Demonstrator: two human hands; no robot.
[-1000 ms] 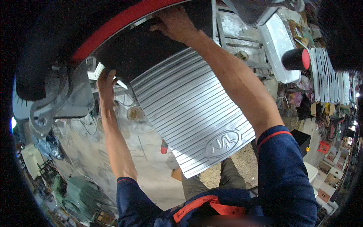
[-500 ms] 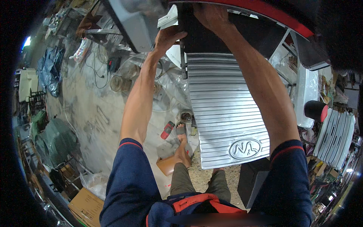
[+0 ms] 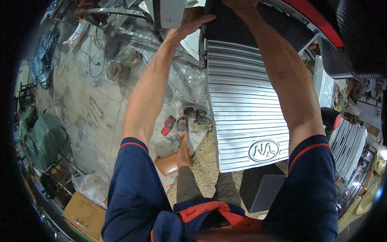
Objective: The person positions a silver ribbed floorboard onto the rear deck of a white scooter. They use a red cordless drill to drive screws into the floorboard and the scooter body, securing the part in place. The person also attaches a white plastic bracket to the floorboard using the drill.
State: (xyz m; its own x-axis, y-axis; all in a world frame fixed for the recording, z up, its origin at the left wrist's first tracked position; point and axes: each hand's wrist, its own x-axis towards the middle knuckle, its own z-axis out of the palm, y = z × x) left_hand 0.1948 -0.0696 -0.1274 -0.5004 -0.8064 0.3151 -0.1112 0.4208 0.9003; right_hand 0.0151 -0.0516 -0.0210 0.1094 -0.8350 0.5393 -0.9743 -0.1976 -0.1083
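Note:
A ribbed silver metal panel (image 3: 246, 105) with an oval emblem near its lower end slopes down in front of me from a black part (image 3: 229, 28) at the top. My left hand (image 3: 193, 22) is at the panel's upper left corner, fingers spread against the black edge beside a grey metal piece (image 3: 171, 12). My right hand (image 3: 238, 4) reaches to the top of the black part and is mostly cut off by the picture's edge; what it grips cannot be seen. A red-trimmed black body (image 3: 318, 24) curves off to the upper right.
Below on the concrete floor lie a red power tool (image 3: 168, 125), a small grinder-like tool (image 3: 197, 119) and coiled cables (image 3: 117, 70). My bare foot (image 3: 183, 151) stands by a brown block. A black box (image 3: 262, 187) sits lower right, a cardboard box (image 3: 84, 213) lower left, white ribbed panels (image 3: 348, 143) at right.
The view has swung from looking up under the red-trimmed body to looking down the panel. My left hand moved from the far left to the panel's upper left corner; both arms now reach up together.

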